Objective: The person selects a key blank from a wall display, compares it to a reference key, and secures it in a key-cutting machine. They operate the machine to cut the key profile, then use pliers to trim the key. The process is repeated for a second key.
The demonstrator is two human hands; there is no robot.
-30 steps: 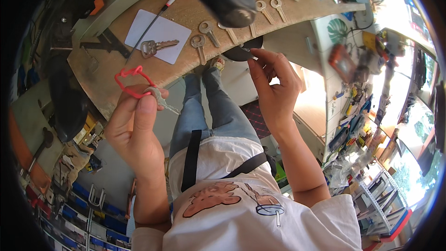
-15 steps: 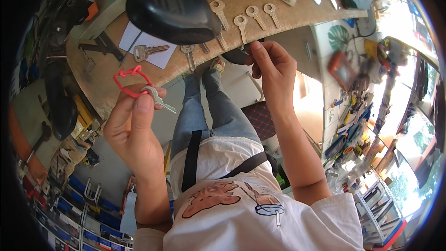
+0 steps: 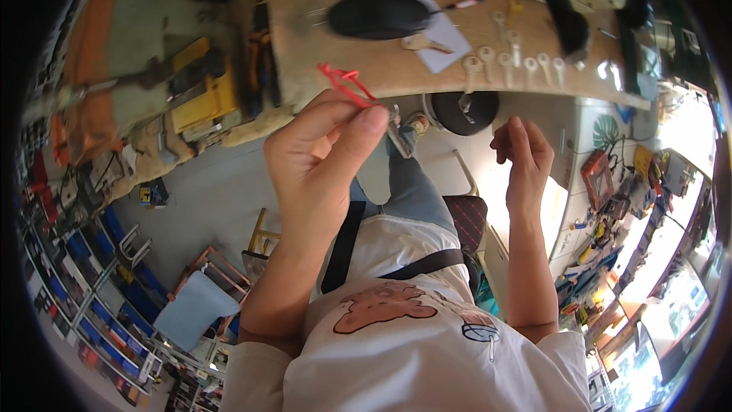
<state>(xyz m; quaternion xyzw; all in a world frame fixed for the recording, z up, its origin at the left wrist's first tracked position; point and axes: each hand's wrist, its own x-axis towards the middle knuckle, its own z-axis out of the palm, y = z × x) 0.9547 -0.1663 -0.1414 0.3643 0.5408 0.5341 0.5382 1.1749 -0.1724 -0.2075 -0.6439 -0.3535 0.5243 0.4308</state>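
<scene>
Between its thumb and fingers my left hand [image 3: 316,156] pinches a silver key [image 3: 398,137] with a knotted red cord loop [image 3: 347,84] on it. The key's blade is blurred and hangs just past the bench's near edge. My right hand [image 3: 526,156] is raised to the right, its fingers curled in toward the thumb; whatever they may hold is hidden. On the wooden bench [image 3: 320,49] lies a row of several key blanks [image 3: 506,69]. A larger key [image 3: 425,43] lies partly on a white sheet of paper [image 3: 446,46].
A black rounded machine part [image 3: 379,15] overhangs the bench. Left of it are black pliers [image 3: 263,61] and a yellow box [image 3: 202,99]. A pen [image 3: 461,4] lies behind the paper. A black round stool [image 3: 465,113] stands below the bench edge.
The view has swung left, so the bench things sit farther right. My left hand still holds the key on its red cord; my right hand stays curled.
</scene>
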